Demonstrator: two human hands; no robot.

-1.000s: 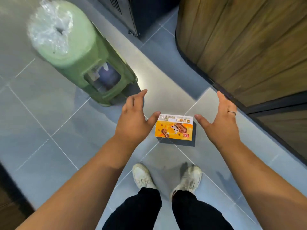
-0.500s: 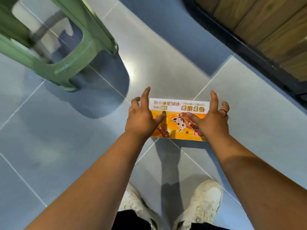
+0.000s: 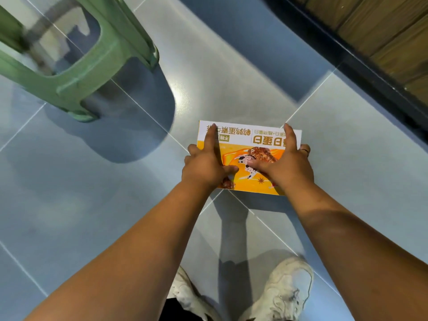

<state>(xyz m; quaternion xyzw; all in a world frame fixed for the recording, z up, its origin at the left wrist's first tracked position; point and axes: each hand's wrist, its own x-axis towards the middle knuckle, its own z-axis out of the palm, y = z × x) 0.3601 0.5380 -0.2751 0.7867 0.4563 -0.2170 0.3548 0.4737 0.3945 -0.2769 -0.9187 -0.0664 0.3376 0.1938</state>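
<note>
- Far left, a green plastic stool (image 3: 92, 72) stands on the tiled floor (image 3: 69, 193)
- The left hand (image 3: 206, 165) grasps the left edge of the orange-and-white box (image 3: 249, 137): forefinger straight along the top, thumb on the printed face, other fingers (image 3: 193, 149) curled round the side
- The box lies flat between both hands, ahead of the white shoes (image 3: 287, 290); whether it touches the tiles cannot be told
- The right hand (image 3: 289, 167) grasps the right edge the same way
- Far right runs wood panelling (image 3: 382, 31)

Free across floor (image 3: 359, 170) left, right and beyond box (image 3: 259, 140). Blocked upper left by stool (image 3: 76, 83), well apart from box. Bounded upper right by panel (image 3: 382, 26). Hemmed on near side by shoes (image 3: 289, 290).
</note>
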